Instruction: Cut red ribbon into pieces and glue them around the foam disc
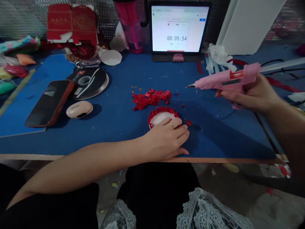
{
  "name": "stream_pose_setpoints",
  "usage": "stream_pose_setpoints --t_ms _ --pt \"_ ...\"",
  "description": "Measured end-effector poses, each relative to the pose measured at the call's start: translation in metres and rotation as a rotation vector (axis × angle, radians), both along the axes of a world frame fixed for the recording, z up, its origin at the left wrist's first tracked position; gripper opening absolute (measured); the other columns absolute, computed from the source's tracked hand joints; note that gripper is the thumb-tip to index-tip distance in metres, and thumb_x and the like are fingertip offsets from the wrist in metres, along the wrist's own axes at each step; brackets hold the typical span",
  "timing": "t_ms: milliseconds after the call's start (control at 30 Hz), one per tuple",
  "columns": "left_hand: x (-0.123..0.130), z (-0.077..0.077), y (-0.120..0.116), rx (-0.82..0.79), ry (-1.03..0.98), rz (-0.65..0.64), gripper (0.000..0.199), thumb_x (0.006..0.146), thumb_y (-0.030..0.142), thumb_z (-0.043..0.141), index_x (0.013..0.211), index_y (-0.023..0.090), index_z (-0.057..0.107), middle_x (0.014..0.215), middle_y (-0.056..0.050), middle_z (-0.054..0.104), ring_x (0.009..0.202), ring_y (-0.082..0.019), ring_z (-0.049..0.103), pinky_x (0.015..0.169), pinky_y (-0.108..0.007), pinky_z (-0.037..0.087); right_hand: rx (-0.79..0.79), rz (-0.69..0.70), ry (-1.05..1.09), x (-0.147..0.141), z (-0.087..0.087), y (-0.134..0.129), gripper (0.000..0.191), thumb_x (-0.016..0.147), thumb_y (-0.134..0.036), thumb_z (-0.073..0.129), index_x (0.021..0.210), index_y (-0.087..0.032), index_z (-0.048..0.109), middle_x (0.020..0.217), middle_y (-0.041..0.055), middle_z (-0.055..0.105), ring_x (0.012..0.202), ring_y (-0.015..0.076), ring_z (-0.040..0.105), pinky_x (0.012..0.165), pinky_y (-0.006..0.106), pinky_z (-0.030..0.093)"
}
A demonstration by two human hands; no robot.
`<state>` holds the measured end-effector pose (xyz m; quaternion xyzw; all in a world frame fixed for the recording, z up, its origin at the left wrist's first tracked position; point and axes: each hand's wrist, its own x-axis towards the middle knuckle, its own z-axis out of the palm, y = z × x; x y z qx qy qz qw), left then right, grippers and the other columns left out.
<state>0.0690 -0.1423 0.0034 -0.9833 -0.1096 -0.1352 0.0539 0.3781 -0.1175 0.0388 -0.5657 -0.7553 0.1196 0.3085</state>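
Note:
A white round disc edged with crumpled red paper (163,117) lies near the table's front edge. My left hand (166,140), wearing a ring, bends its fingers together over the disc's near right side and covers part of it; the fingertips are partly hidden. Raised over the right of the table, my right hand (259,95) is wrapped around the handle of a pink hot glue gun (219,83). Its metal nozzle points left, and a clear glue stick (283,65) sticks out behind. Just beyond the disc lies a heap of red paper pieces (151,98).
To the left are a phone (49,103), a pale pink case (79,109) and a ribbon spool (88,83). A tablet showing a timer (176,30) stands at the back, beside a pink tumbler (131,28). Glue sticks (209,65) and crumpled white material (219,54) lie back right.

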Motion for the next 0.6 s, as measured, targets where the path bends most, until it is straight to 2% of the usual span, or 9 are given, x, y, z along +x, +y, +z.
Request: stream_pose_setpoints --t_ms 100,167,267,333,433,500,600 --pt "0.0 0.001 0.0 -0.011 0.003 -0.003 0.049 0.092 0.05 0.048 0.114 0.008 0.062 0.116 -0.014 0.065 0.103 -0.025 0.054 0.083 -0.036 0.043 -0.054 -0.034 0.042 -0.003 -0.026 0.005 0.047 0.076 -0.061 0.062 0.063 -0.016 0.057 0.043 -0.0021 0.048 0.037 0.0089 0.045 0.038 0.025 0.034" --pt "0.0 0.001 0.0 -0.017 0.004 -0.002 0.05 0.093 0.051 0.048 0.114 0.008 0.062 0.116 -0.014 0.065 0.103 -0.025 0.055 0.083 -0.036 0.043 -0.078 -0.086 -0.033 -0.004 -0.035 0.005 0.047 0.076 -0.062 0.058 0.057 -0.019 0.053 0.042 -0.0012 0.048 0.038 0.0114 0.047 0.041 0.027 0.036" --pt "0.0 0.001 0.0 -0.021 0.008 -0.002 0.05 0.092 0.05 0.048 0.115 0.008 0.062 0.116 -0.014 0.065 0.102 -0.026 0.055 0.083 -0.036 0.044 -0.13 -0.163 -0.261 -0.004 -0.037 0.001 0.056 0.077 -0.067 0.047 0.045 -0.022 0.041 0.039 0.0021 0.045 0.041 0.014 0.046 0.046 0.03 0.037" --pt "0.0 0.001 0.001 -0.022 0.007 -0.003 0.05 0.092 0.05 0.049 0.115 0.008 0.062 0.117 -0.013 0.065 0.103 -0.026 0.055 0.083 -0.037 0.044 -0.097 -0.213 -0.444 -0.002 -0.033 -0.004 0.06 0.078 -0.071 0.04 0.044 -0.022 0.038 0.043 0.0051 0.047 0.042 0.0147 0.044 0.046 0.03 0.033" --pt "0.0 0.002 0.001 -0.024 0.004 -0.004 0.05 0.091 0.05 0.051 0.114 0.008 0.063 0.117 -0.012 0.066 0.103 -0.026 0.055 0.083 -0.037 0.044 0.14 -0.278 -0.627 0.006 -0.028 -0.017 0.057 0.082 -0.069 0.039 0.059 -0.019 0.052 0.057 0.0079 0.058 0.049 0.0169 0.049 0.048 0.03 0.029" --pt "0.0 0.002 0.001 -0.024 0.005 -0.004 0.05 0.091 0.05 0.051 0.114 0.008 0.063 0.117 -0.013 0.066 0.104 -0.026 0.055 0.083 -0.036 0.044 0.373 -0.276 -0.606 0.011 -0.025 -0.028 0.048 0.085 -0.06 0.044 0.064 -0.019 0.056 0.053 0.0041 0.057 0.048 0.015 0.05 0.047 0.028 0.03" --pt "0.0 0.001 0.0 -0.022 0.012 -0.001 0.05 0.091 0.05 0.051 0.115 0.008 0.063 0.118 -0.015 0.065 0.106 -0.026 0.055 0.085 -0.036 0.044 0.68 -0.11 -0.588 0.007 -0.021 -0.042 0.038 0.08 -0.043 0.065 0.053 -0.02 0.051 0.042 -0.0027 0.049 0.041 0.0095 0.044 0.044 0.024 0.03"
